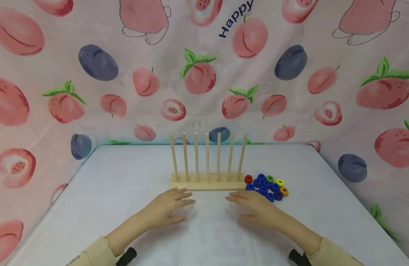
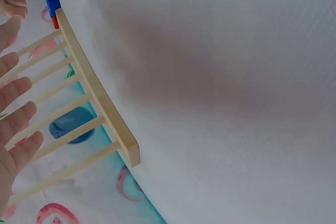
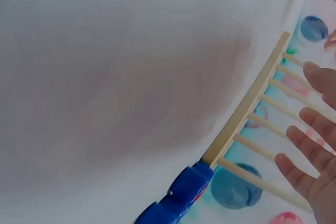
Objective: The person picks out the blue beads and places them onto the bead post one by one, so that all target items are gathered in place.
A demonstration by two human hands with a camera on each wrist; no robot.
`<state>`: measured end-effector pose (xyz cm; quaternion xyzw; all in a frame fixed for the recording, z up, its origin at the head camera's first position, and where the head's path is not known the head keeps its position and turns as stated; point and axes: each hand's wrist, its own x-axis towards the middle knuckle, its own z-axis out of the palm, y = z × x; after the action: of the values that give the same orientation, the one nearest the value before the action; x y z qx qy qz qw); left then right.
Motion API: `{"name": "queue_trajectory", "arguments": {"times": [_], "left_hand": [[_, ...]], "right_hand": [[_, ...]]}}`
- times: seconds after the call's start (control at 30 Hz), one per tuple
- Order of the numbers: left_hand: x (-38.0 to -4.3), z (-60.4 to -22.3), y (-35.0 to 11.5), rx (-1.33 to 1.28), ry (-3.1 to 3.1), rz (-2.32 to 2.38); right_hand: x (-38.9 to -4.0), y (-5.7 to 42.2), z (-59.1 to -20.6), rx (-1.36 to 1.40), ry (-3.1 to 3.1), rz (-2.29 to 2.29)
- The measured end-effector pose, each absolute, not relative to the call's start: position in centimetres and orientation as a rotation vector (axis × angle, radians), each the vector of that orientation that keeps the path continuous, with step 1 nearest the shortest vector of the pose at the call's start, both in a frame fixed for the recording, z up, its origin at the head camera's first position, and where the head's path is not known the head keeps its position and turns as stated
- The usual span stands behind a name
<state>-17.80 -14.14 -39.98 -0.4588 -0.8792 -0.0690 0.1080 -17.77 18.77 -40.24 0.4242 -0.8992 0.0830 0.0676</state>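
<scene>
Fruit-print backdrop [image 1: 171, 37] at 12 o'clock, also both sides of white table [image 1: 207, 236]. Wooden rack [image 1: 207, 187], 7 pegs up, on tbl at 12 o'clock from gap btwn hands. L hand [image 1: 162, 210] approx 7 o'clock of rack, R hand [image 1: 257, 208] approx 5; both released, fingers extended + slightly spread. L wrist cam separates all 5 L digits; head cam overlaps some. Beads [image 1: 275, 187] bunched approx 3–4 o'clock of rack, just beside its end. Green, yellow, orange: head cam only; wrist cams give blue + bit of red.
</scene>
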Motion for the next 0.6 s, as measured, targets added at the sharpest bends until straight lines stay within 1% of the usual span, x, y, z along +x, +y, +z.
{"name": "queue_trajectory", "arguments": {"times": [0.43, 0.6], "left_hand": [[-18.1, -38.7, -14.6, -1.340, -2.646, -0.242], [-18.1, -38.5, -15.3, -1.286, -2.630, -0.299]], "right_hand": [[-18.2, 20.3, -39.5, 1.107, -2.736, 0.320], [-18.6, 20.9, -39.2, 1.020, -2.741, 0.379]]}}
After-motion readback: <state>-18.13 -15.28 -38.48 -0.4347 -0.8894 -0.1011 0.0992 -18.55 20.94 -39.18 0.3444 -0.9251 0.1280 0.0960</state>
